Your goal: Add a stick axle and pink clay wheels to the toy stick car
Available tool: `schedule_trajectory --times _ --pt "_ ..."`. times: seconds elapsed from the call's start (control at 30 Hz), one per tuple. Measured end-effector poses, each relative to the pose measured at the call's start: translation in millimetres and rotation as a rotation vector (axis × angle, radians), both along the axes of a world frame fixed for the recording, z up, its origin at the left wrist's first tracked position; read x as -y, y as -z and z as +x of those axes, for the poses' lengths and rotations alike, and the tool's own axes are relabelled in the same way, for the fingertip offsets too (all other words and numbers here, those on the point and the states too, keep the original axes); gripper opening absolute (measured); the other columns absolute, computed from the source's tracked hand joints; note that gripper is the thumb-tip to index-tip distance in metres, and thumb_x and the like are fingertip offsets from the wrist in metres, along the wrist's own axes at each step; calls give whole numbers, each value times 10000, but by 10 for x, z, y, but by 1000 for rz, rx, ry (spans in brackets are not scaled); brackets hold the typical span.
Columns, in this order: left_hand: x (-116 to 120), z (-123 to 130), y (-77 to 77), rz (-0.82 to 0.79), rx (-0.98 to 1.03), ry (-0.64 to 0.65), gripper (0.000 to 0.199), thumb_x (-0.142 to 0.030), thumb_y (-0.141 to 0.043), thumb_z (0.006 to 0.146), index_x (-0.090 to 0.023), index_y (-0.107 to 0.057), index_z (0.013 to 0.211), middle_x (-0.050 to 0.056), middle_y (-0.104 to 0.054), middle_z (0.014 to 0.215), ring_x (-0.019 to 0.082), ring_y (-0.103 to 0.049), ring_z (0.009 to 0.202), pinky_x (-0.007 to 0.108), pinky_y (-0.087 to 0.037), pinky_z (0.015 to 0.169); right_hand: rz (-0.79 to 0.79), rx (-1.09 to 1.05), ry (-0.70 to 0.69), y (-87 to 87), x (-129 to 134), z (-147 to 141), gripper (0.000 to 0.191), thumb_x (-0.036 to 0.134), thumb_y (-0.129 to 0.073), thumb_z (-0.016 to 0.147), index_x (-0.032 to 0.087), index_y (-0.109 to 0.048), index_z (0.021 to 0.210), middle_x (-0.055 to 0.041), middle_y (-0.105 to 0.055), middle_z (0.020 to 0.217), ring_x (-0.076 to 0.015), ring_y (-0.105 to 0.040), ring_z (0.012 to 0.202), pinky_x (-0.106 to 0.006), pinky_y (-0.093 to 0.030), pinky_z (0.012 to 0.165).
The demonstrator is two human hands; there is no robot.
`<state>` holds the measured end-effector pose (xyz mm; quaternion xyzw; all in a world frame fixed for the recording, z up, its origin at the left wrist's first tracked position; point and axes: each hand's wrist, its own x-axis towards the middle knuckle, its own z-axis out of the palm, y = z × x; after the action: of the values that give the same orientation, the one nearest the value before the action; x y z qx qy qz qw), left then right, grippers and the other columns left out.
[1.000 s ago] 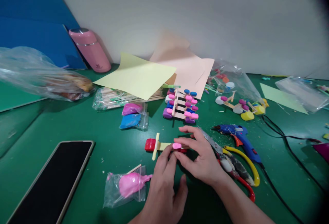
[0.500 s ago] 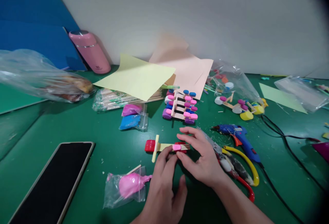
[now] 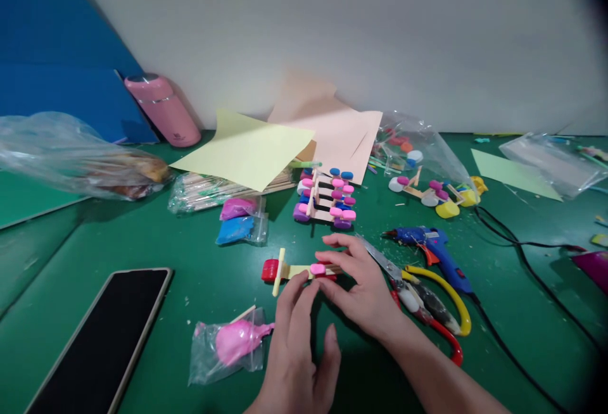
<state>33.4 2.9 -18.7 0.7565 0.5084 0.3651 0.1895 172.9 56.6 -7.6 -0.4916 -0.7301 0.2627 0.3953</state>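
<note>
A small toy car (image 3: 295,271) lies on the green table, with a pale yellow body, a crosswise stick and red wheels. A pink clay piece (image 3: 317,269) sits on its right part. My left hand (image 3: 297,338) has its fingertips at the car's near side, thumb apart. My right hand (image 3: 361,287) is at the car's right end, thumb tip by the pink piece and fingers spread above, partly hiding that end. To the left lies a clear bag of pink clay (image 3: 237,341). Beyond the hands stand several finished-looking toy cars (image 3: 325,202) side by side.
A phone (image 3: 99,338) lies at the left. Scissors (image 3: 427,300) and a blue glue gun (image 3: 434,246) with its cord are at the right. Behind are clay packets (image 3: 237,221), bagged sticks (image 3: 204,189), paper sheets (image 3: 247,145), a pink bottle (image 3: 164,110) and another toy car (image 3: 420,192).
The view has shifted slightly, moving most things a little left in the picture. Both hands stay at the toy car in nearly the same pose.
</note>
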Motion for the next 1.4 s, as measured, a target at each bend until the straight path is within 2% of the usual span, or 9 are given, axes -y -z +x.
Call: schedule_trajectory --times 0.23,0.33,0.57,0.8,1.1,1.4 --pt "-55 21 -11 63 -136 -8 634 -72 -446 766 -138 -186 1340 165 -256 1366 272 -230 1285 406 -345 980 -3 5 12 2 -15 -19 231 239 -588 760 226 -628 987 -75 -505 1144 -220 -496 1048 -375 -426 867" --pt "-89 25 -4 65 -171 4 678 -85 -458 767 -160 -142 1362 154 -244 1392 278 -245 1281 425 -342 980 -11 8 10 0 -22 -31 212 244 -575 771 224 -635 974 -76 -505 1145 -223 -501 1041 -382 -430 859" --pt "-159 16 17 68 -247 7 645 -126 -479 761 -158 -203 1343 180 -297 1368 307 -318 1239 478 -363 951 -10 24 3 -6 -25 -34 209 210 -570 763 233 -637 960 -70 -506 1139 -229 -496 1044 -384 -433 852" --pt "-177 1 31 91 -313 8 588 -121 -472 763 -107 -248 1306 213 -271 1349 315 -307 1233 471 -378 940 -32 17 -4 6 -32 -34 182 201 -558 774 221 -637 937 -68 -494 1144 -217 -495 1045 -371 -427 871" --pt "-176 7 8 115 -358 16 609 -114 -460 765 -95 -211 1320 227 -255 1342 334 -299 1224 481 -402 913 -58 3 -8 24 -22 -38 173 206 -550 782 232 -641 927 -67 -487 1130 -218 -492 1041 -377 -433 866" --pt "-150 -15 53 113 -372 28 584 -114 -458 774 -94 -237 1313 223 -222 1358 326 -297 1219 472 -408 910 -90 -32 -18 44 -23 -46 200 156 -566 755 219 -642 929 -66 -478 1135 -211 -481 1053 -362 -429 885"
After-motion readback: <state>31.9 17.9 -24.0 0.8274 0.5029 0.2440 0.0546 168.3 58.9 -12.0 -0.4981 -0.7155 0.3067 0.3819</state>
